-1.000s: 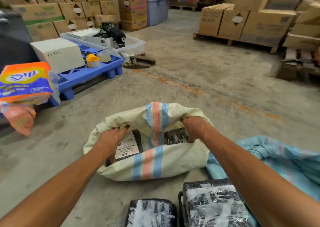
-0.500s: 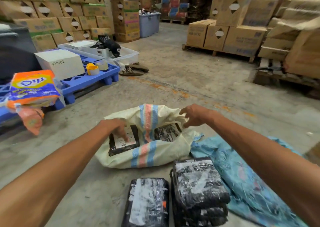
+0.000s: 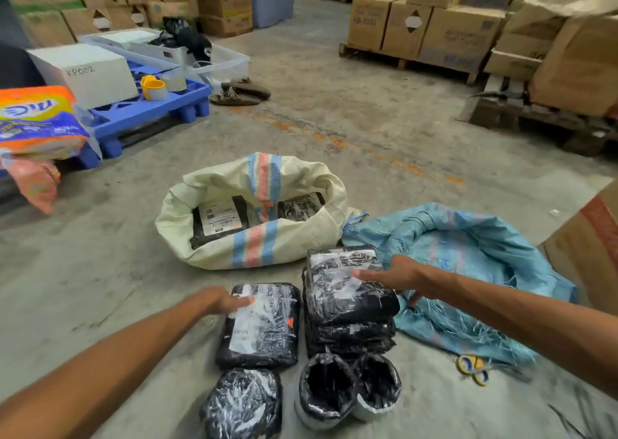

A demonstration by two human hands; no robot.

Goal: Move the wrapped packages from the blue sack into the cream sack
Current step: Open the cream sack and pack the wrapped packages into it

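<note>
Concrete floor (image 3: 351,131) bare beyond cream sack (image 3: 294,238), left hand (image 3: 222,301) and right hand (image 3: 398,273) grips spread on wrapped packages (image 3: 344,291).

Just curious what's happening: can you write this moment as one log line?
left hand on single wrapped package | right hand over package stack | cream sack open

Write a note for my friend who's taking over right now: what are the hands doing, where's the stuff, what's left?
Left hand: open, resting on the flat package, not gripping.
Right hand: open, on top of the stacked packages.
Cream sack: open on the floor, two packages inside.
Blue sack: lies collapsed at the right; no packages show in it.
Left to do: the flat package, the stack, and the small bundles nearest you go into the cream sack.
</note>
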